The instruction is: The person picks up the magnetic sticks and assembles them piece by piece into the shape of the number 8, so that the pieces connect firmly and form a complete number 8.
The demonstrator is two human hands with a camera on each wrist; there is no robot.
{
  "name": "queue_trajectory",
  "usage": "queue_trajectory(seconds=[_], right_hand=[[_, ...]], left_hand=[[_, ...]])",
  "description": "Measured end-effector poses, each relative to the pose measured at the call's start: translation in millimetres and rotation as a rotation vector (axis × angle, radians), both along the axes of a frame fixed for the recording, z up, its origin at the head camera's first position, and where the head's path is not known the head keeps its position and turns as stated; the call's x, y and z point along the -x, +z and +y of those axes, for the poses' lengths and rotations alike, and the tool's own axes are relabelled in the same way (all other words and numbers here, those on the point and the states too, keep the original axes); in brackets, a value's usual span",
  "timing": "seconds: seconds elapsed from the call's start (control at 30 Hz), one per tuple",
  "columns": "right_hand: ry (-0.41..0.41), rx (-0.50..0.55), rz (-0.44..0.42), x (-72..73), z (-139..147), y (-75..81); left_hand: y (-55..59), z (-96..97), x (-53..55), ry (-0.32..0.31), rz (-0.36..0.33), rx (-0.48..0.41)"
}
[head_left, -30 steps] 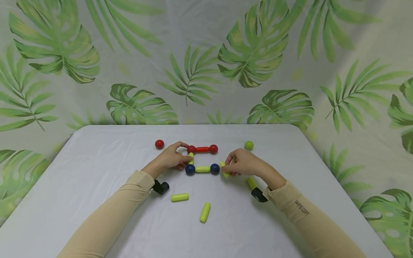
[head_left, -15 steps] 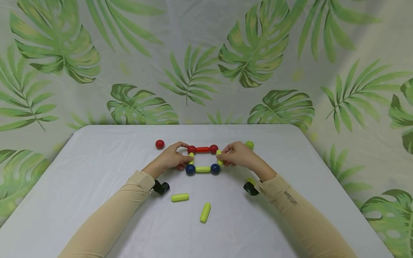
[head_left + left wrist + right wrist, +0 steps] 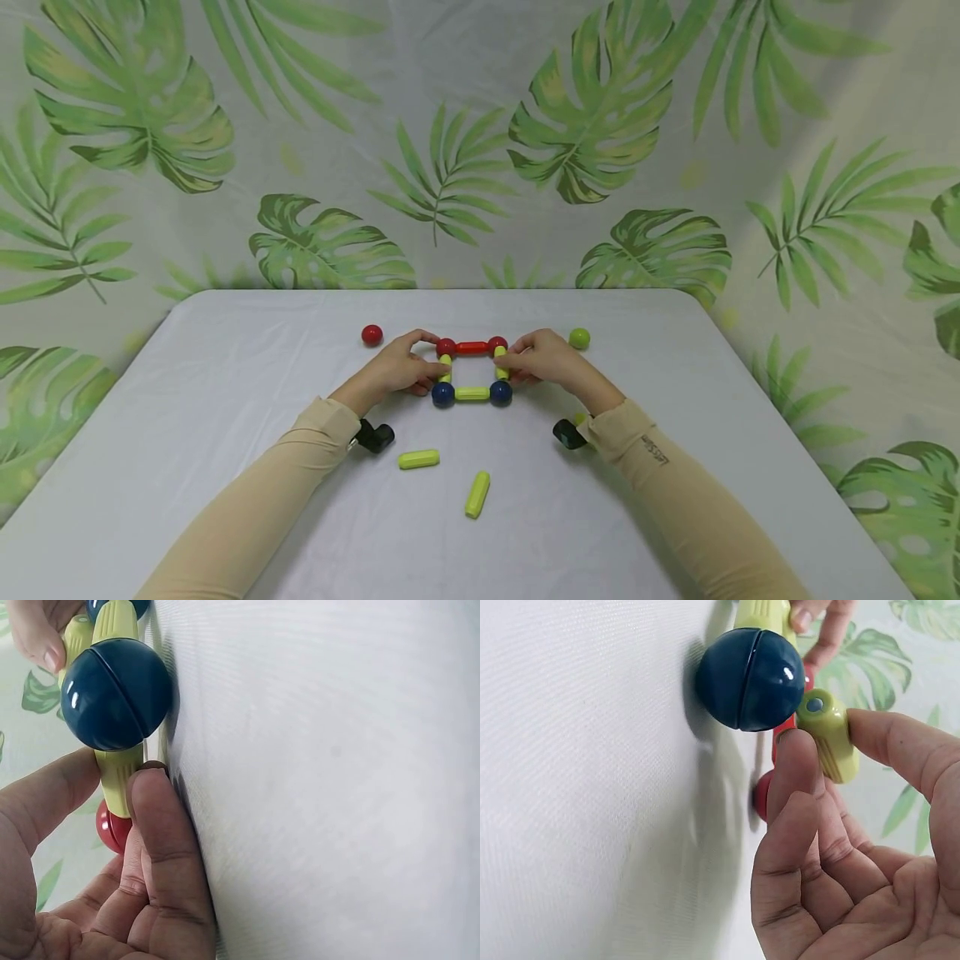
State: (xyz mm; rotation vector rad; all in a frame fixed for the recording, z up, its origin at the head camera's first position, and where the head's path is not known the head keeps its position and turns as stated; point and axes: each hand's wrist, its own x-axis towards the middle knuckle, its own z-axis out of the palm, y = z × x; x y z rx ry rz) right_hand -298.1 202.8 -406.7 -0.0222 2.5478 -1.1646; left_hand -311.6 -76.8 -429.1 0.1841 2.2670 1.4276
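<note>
Magnetic rods and balls form a four-sided frame on the white table. A red rod (image 3: 472, 347) joins two red balls at the far side; a yellow-green rod (image 3: 472, 393) joins two blue balls at the near side. My left hand (image 3: 397, 367) pinches the left yellow-green rod (image 3: 120, 780), which sits between a red ball (image 3: 114, 826) and a blue ball (image 3: 116, 694). Between thumb and fingers, my right hand (image 3: 553, 358) holds another yellow-green rod (image 3: 831, 742) at the right side. Its metal-tipped near end stands raised beside the right blue ball (image 3: 750, 680).
A loose red ball (image 3: 372, 336) lies at the back left, a green ball (image 3: 579, 337) at the back right. Two yellow-green rods, one crosswise (image 3: 418, 459) and one slanted (image 3: 477, 495), lie nearer. Another rod (image 3: 580, 418) is mostly hidden by the right wrist and its black camera (image 3: 568, 434).
My right hand has carried its rod leftward and away from me, turning it in line with the frame's right side. The left hand stays where it was.
</note>
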Motion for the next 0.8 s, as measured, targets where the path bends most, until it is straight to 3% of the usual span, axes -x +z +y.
queue_trajectory(seconds=[0.8], right_hand=[[-0.008, 0.011, -0.021, 7.3, -1.3, -12.0]], left_hand=[[0.7, 1.1, -1.4, 0.013, 0.001, 0.010]])
